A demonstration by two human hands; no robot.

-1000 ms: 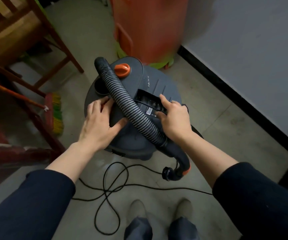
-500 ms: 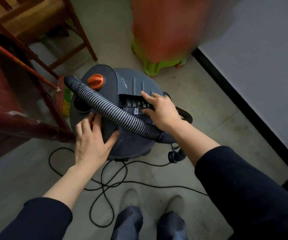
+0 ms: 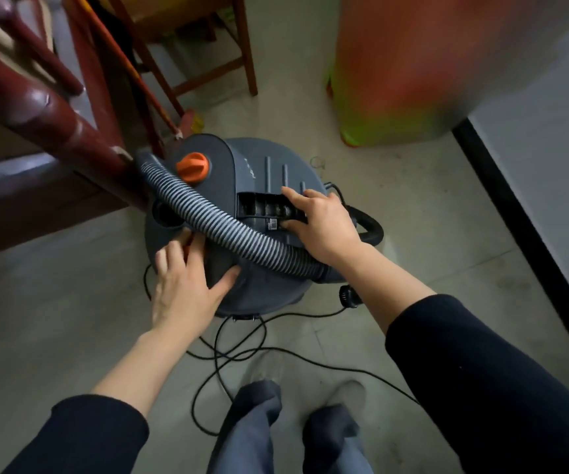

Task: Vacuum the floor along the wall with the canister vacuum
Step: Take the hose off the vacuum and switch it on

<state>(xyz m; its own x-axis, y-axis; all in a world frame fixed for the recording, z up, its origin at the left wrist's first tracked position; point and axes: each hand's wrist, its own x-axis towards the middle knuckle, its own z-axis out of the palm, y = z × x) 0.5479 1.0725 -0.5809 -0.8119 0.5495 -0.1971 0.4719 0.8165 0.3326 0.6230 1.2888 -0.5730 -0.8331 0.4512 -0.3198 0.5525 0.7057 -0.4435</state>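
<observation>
The dark grey canister vacuum (image 3: pixel 262 179) stands on the concrete floor (image 3: pixel 396 206), an orange knob (image 3: pixel 192 167) on its lid. Its ribbed grey hose (image 3: pixel 221 227) lies diagonally across the top. My left hand (image 3: pixel 184 289) rests with spread fingers on the canister's near left side, thumb against the body. My right hand (image 3: pixel 324 224) grips the right end of the carry handle over the top recess, fingers above and thumb below. The black power cord (image 3: pixel 242 350) loops on the floor in front of my feet.
The white wall (image 3: pixel 549 148) with its black skirting (image 3: pixel 515 213) runs along the right. An orange barrel on a green base (image 3: pixel 396 63) stands ahead. Dark red furniture (image 3: pixel 37 107), a broom handle (image 3: pixel 122 63) and a wooden chair (image 3: pixel 208 73) crowd the left, close to the vacuum.
The vacuum has shifted left, up against the red furniture. My left hand has slid lower on its side; my right hand has stayed at the handle.
</observation>
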